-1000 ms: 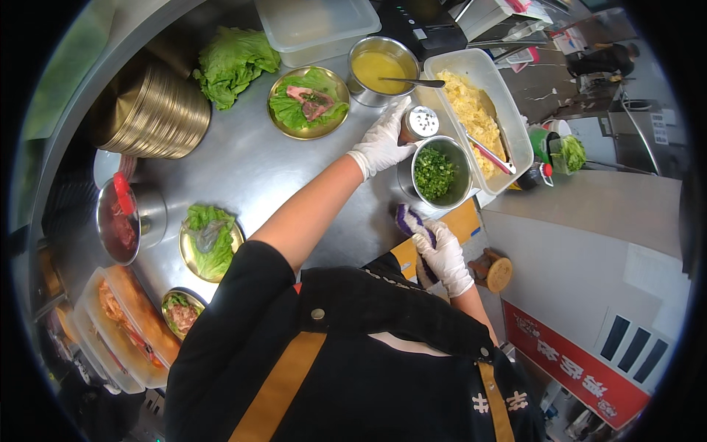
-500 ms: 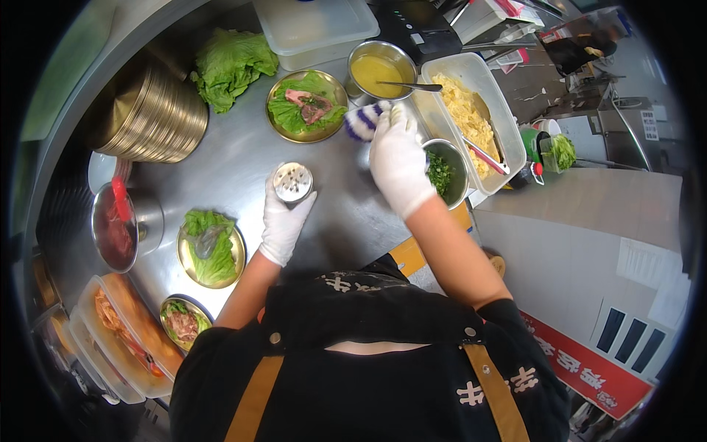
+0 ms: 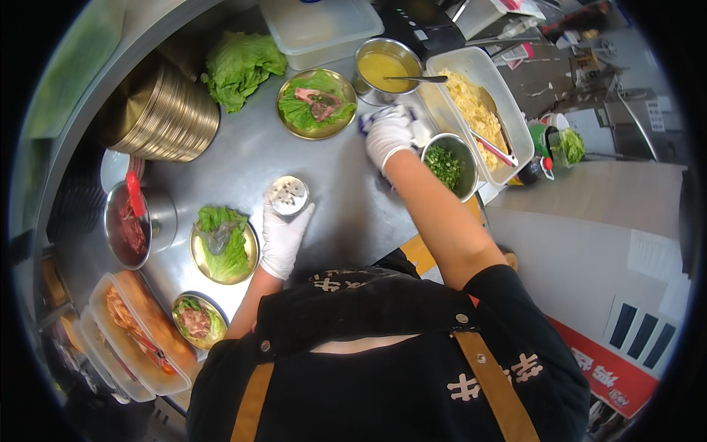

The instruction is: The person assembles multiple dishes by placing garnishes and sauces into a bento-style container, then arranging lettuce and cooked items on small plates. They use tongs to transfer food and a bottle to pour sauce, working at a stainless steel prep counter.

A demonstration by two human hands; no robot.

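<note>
Shaker point(image 3: 290, 196) sits nearest you, perforated top up, your left hand point(image 3: 283, 234) curled round its side — hold it upright and away from the cloth's path. Farther out, your right hand point(image 3: 390, 136) is bunched over the striped cloth point(image 3: 365, 125) on the table point(image 3: 339, 184). For what looks like wiping, press flat with short strokes — and mind the pot of chopped greens point(image 3: 467, 168) just beside it.

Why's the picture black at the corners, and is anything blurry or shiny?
Head view: the round fisheye image leaves the corners black; head view: the right hand and purple-and-white cloth look smeared; head view: the steel counter shines white beside the left forearm.
</note>
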